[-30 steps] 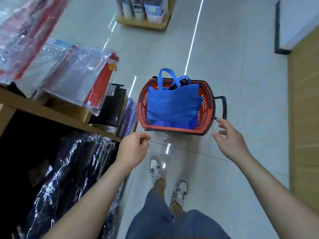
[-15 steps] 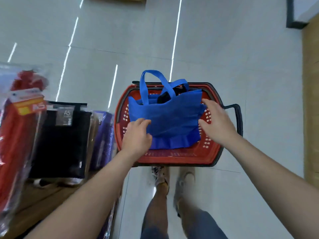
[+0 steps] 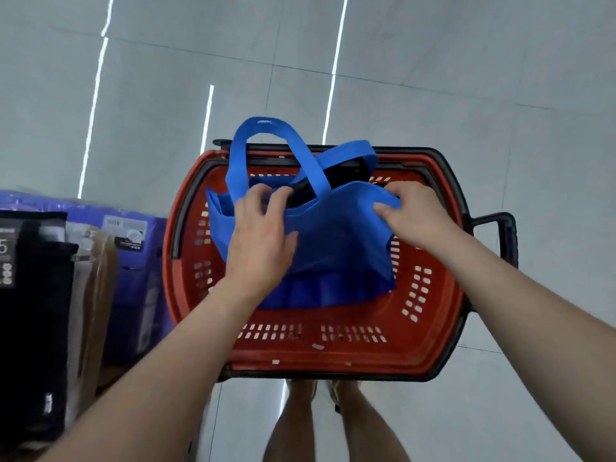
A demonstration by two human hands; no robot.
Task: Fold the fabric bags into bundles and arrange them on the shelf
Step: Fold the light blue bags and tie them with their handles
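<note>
Head view — left hand (image 3: 261,235), right hand (image 3: 413,215) gripping blue bag (image 3: 340,248) rim in basket (image 3: 333,351) — floor (image 3: 483,78) open

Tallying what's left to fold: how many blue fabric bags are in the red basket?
1: the blue bag stands in the red basket, left hand and right hand at its mouth. Inside, dark items may be more bags; cannot tell.

Bright, even overhead light streaks white glare across the glossy floor (image 3: 433,78); wide-angle edges bend, detail slightly soft.
</note>
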